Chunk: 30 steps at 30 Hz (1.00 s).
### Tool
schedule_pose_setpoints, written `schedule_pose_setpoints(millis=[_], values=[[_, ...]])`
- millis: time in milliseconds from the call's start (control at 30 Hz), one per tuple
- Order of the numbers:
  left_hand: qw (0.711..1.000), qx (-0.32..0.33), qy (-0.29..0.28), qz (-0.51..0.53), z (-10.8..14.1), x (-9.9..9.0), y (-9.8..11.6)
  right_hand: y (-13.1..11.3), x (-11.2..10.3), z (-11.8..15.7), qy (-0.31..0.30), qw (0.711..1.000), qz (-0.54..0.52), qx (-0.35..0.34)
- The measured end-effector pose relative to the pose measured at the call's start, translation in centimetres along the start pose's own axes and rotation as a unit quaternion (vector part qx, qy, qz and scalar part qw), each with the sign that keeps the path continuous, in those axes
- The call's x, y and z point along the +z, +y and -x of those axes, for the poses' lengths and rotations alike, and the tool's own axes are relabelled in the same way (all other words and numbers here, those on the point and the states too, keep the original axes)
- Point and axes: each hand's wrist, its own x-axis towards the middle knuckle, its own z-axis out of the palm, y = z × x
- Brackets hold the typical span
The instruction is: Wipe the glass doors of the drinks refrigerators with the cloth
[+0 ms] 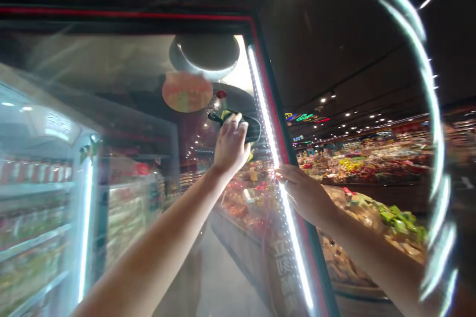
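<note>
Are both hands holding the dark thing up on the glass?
No, only the left hand is on the dark thing; the right hand is lower, by the bright light strip.

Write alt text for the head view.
A person's left hand holds a blurred dark item against a framed glass door, while the right hand touches the edge near a bright light strip. Beyond, leafy greens lie among store displays.
</note>
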Motion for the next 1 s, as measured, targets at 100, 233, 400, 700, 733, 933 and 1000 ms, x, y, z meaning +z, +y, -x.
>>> schedule_pose_setpoints(millis=[100,233,400,700,733,933,1000], values=[[0.992,-0.111,0.062,0.004,-4.3,2.1,0.9,0.3,0.4,-0.1,0.03,0.999,-0.014,-0.016],[0.988,-0.129,0.077,0.033,-4.6,4.1,3.5,0.9,0.2,0.2,0.047,0.995,-0.048,-0.067],[0.996,-0.077,0.03,0.036,1.9,3.3,7.1,1.4,-0.5,1.1,0.072,0.983,-0.145,-0.084],[0.994,-0.072,-0.016,-0.075,-6.2,2.8,6.4,2.1,-1.6,3.1,0.115,0.951,-0.255,-0.133],[0.993,-0.082,-0.016,-0.087,-7.8,3.0,6.1,2.2,-1.8,3.4,0.121,0.951,-0.255,-0.124],[0.993,-0.081,-0.036,-0.077,-4.7,3.5,8.2,3.0,-2.8,5.1,0.171,0.95,-0.26,0.032],[0.994,-0.072,-0.052,-0.06,-0.4,3.4,9.8,3.0,-3.2,5.0,0.183,0.944,-0.266,0.07]])
